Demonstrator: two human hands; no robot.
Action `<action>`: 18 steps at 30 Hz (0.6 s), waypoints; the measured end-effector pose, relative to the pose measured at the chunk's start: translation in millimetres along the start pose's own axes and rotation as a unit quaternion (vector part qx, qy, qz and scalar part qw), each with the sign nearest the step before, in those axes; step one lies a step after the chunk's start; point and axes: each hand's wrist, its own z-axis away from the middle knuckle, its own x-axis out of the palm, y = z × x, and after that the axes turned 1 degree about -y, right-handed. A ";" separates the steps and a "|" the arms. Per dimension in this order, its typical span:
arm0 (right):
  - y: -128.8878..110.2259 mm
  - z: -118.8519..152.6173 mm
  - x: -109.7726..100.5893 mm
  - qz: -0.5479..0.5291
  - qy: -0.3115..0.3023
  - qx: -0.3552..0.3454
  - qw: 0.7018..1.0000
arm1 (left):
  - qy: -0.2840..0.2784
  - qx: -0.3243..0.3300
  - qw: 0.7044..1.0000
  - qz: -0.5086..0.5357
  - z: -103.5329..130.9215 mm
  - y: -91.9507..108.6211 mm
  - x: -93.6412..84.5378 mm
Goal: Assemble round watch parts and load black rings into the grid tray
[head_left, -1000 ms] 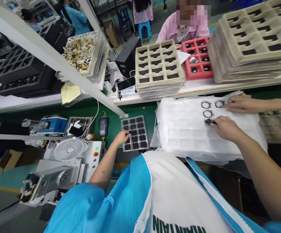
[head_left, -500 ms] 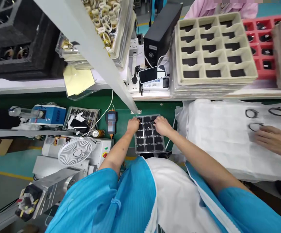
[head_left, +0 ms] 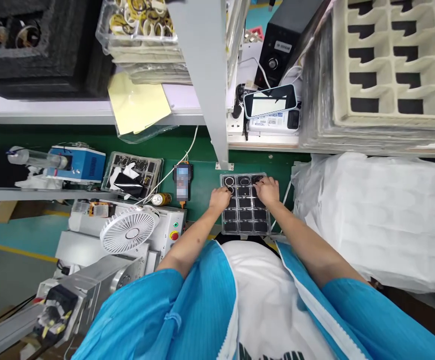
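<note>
A clear plastic tray (head_left: pixel 246 233) with black-lined compartments lies on the green bench in front of me. Dark rings (head_left: pixel 245 181) sit in its far row, some partly covered by my right hand. My left hand (head_left: pixel 220 198) is at the tray's left side, its fingers closed on a ring at the second-row left compartment. Over the right column is my right hand (head_left: pixel 268 191), fingers drawn together and pointing into the tray; what they hold is hidden. In the nearer rows, the compartments show only black lining.
A grey post (head_left: pixel 217 100) rises just beyond the tray. White sheeting (head_left: pixel 371 215) covers the right side. To the left are a handheld device (head_left: pixel 182 182), a can (head_left: pixel 160 199), a white fan (head_left: pixel 130 233) and another tray (head_left: pixel 153 167). Stacked cream trays (head_left: pixel 386 95) stand on the shelf.
The view has shifted, and the other person's hands have left it. My hands have come nearer by about a row, and rings now show in the tray's far row.
</note>
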 end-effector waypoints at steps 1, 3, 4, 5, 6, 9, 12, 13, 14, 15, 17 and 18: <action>2.5 -1.6 1.6 -0.001 -0.004 0.004 1.000 | -0.002 0.005 1.000 0.001 -2.2 1.6 0.2; 5.2 -3.7 4.1 -0.005 -0.006 0.007 1.000 | -0.007 0.014 1.000 0.000 -4.6 4.8 -0.8; 5.8 -3.3 4.8 -0.006 -0.001 0.008 1.000 | -0.008 0.015 1.000 -0.003 -4.3 5.9 -1.7; 6.2 -1.5 5.3 -0.006 0.009 0.008 1.000 | -0.009 0.014 1.000 -0.006 -2.7 6.6 -2.6; 6.6 1.8 5.6 -0.005 0.023 0.007 1.000 | -0.008 0.012 1.000 -0.011 -0.2 6.9 -3.6; 7.3 18.9 6.8 0.002 0.050 -0.012 0.999 | -0.002 0.014 1.000 -0.021 9.3 7.7 -6.3; 6.6 36.5 10.5 0.001 0.021 -0.031 0.999 | 0.006 0.030 0.999 -0.023 11.1 16.6 -6.8; 5.9 40.2 12.2 0.000 0.006 -0.030 1.000 | 0.008 0.038 0.999 -0.022 8.6 22.5 -6.0; 5.1 42.4 13.7 -0.002 -0.008 -0.026 1.000 | 0.011 0.046 0.999 -0.022 4.7 29.6 -4.7; 4.3 43.4 15.0 -0.002 -0.020 -0.020 1.000 | 0.013 0.054 0.998 -0.021 -0.1 37.5 -2.9; 3.2 43.3 16.3 -0.005 -0.035 -0.014 0.999 | 0.015 0.059 0.998 -0.021 -9.7 52.7 1.8; 2.9 43.2 16.1 -0.007 -0.041 -0.019 0.999 | 0.015 0.056 0.998 -0.021 -13.3 58.8 4.3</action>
